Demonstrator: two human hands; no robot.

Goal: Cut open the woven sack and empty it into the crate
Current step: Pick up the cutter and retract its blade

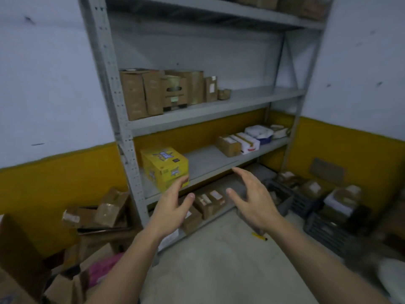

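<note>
We stand before the shelf [122, 128] with both hands raised in front of its lower boards. The left hand [173, 207] and the right hand [252, 198] face each other with fingers spread and loose, and neither holds anything.

We cannot plainly find the sack. A pale shape [392, 279] on the floor far right of the shelf may be it, but it is too blurred to tell. Dark crates [324, 231] sit on the floor right of the shelf, and they look to hold parcels already. A small yellow tool [259, 236] lies on the floor just in front of the shelf, under our right wrist. It might be a cutter, though we cannot be sure.

We judge that the cutting has not begun. A woven sack is likely soft and floppy, with a slick weave that slides in the fingers, and it may be heavy if full. We would bunch the cloth near the top seam to steady it for the cut, then grip the bottom corners to tip it.
</note>
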